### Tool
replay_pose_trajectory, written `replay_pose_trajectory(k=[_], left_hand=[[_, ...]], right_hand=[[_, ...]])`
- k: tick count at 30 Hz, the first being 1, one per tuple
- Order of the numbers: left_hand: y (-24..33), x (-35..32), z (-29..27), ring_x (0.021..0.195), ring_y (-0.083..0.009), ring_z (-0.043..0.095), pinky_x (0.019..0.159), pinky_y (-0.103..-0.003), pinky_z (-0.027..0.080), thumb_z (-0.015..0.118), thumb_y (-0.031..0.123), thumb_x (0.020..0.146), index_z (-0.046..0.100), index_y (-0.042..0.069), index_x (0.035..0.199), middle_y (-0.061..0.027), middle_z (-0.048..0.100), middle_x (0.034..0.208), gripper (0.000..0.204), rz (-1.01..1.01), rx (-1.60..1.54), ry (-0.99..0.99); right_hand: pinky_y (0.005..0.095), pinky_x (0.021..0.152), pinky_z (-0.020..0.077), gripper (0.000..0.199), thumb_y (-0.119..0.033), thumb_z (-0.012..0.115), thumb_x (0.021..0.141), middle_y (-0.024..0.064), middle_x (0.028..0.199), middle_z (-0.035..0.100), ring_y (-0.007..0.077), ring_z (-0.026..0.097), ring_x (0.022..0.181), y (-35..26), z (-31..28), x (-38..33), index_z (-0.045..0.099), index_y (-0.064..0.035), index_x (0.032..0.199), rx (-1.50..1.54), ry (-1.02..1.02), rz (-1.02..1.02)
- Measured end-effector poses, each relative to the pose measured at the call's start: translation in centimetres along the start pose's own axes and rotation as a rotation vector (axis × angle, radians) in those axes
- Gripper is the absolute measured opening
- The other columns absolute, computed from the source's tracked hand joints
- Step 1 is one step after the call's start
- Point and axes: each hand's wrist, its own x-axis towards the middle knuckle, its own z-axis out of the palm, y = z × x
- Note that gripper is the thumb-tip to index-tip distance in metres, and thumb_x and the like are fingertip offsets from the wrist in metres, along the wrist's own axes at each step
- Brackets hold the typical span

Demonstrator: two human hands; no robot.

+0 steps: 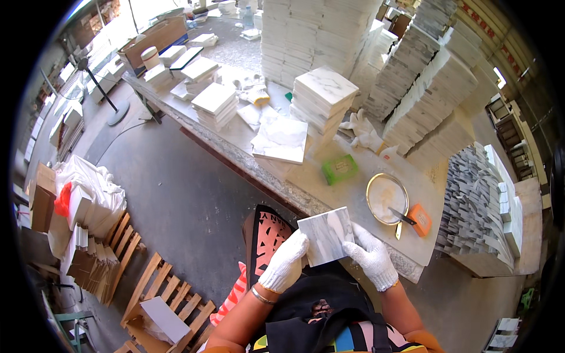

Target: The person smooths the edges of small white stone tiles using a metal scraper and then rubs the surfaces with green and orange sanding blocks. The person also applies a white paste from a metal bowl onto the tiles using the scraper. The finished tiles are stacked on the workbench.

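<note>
— Two gloved hands on one piece, is that right?

— Yes. The left hand (286, 263) and the right hand (371, 256), both in white knit gloves, grasp a grey-veined marble tile (325, 234) from opposite sides. It is held in the air just at the near edge of the workbench (353, 194), above the person's lap and dark apron (321, 309).

— What lies around it?

— On the bench just beyond the tile sits a round metal dish (386, 197) with a knife (402, 217) resting across its rim, and an orange block (420, 220) touching the blade's far side. Further along is a green sponge-like pad (339, 169), then a stack of white tiles (322, 97) and a loose slab with crumpled white paper (282, 138). Spare white gloves (365, 132) lie near the tall stacks (429, 88) at the back. To the right stands a pile of grey tiles on edge (479, 203).

— Anything between the hands and the tile?

— Nothing. The left fingers cover its lower left corner; the right fingers curl over its right edge. The bench rim is just behind it.

— How does it sit?

— Nearly square, so no clear long axis. Its broad face is turned up towards the camera, tilted slightly, with the upper edge rising to the right and the veins running roughly top to bottom.

— And the floor?

— Wooden pallets (168, 297) lie to the left, well apart.
</note>
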Motion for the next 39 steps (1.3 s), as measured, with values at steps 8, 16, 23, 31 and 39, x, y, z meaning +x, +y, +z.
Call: replay_pose_trajectory(k=[8, 16, 23, 31, 39], left_hand=[[1.2, -0.2, -0.1, 0.137, -0.0288, 0.050, 0.117, -0.043, 0.037, 0.039, 0.055, 0.106, 0.040, 0.002, 0.152, -0.0142, 0.050, 0.149, 0.070, -0.092, -0.082, -0.107], [1.8, 1.0, 0.1, 0.136, -0.0294, 0.050, 0.116, -0.044, 0.038, 0.038, 0.059, 0.106, 0.040, 0.001, 0.151, -0.0157, 0.051, 0.148, 0.074, -0.120, -0.116, -0.136], [0.2, 1.2, -0.6, 0.105, -0.0246, 0.067, 0.086, -0.032, 0.056, 0.061, 0.044, 0.100, 0.049, -0.001, 0.144, -0.0162, 0.062, 0.132, 0.064, -0.193, 0.192, -0.157], [0.3, 1.8, -0.1, 0.113, -0.0283, 0.065, 0.093, -0.036, 0.053, 0.068, 0.039, 0.096, 0.038, -0.003, 0.152, -0.0199, 0.058, 0.137, 0.076, -0.131, 0.079, -0.161], [2.2, 4.7, 2.3, 0.107, -0.0112, 0.060, 0.089, -0.027, 0.051, 0.064, 0.024, 0.100, 0.046, -0.002, 0.149, -0.0071, 0.062, 0.132, 0.058, 0.039, 0.403, -0.103]], right_hand=[[0.0221, 0.066, 0.0486, 0.048, -0.024, 0.068, 0.095, 0.0021, 0.097, 0.070, 0.0097, 0.067, 0.075, -0.6, 0.1, -0.6, 0.061, 0.0005, 0.135, 0.184, -0.054, 0.089], [0.0212, 0.063, 0.0466, 0.046, -0.021, 0.069, 0.094, 0.0021, 0.093, 0.069, 0.0083, 0.064, 0.072, -1.7, 1.1, -1.5, 0.061, 0.0027, 0.133, 0.193, 0.026, 0.060], [0.0227, 0.065, 0.0504, 0.041, -0.019, 0.066, 0.094, 0.0053, 0.090, 0.071, 0.0110, 0.066, 0.071, -2.1, -0.2, -1.0, 0.061, 0.0050, 0.127, 0.178, 0.155, -0.004], [0.0268, 0.085, 0.0503, 0.033, -0.014, 0.065, 0.098, 0.0053, 0.106, 0.069, 0.0108, 0.061, 0.099, -1.1, -2.2, 0.3, 0.064, 0.0041, 0.125, 0.303, 0.197, -0.083], [0.0291, 0.087, 0.0515, 0.046, -0.023, 0.072, 0.095, 0.0073, 0.103, 0.070, 0.0169, 0.067, 0.097, -0.4, -2.2, 0.5, 0.060, 0.0034, 0.131, 0.300, 0.052, -0.024]])
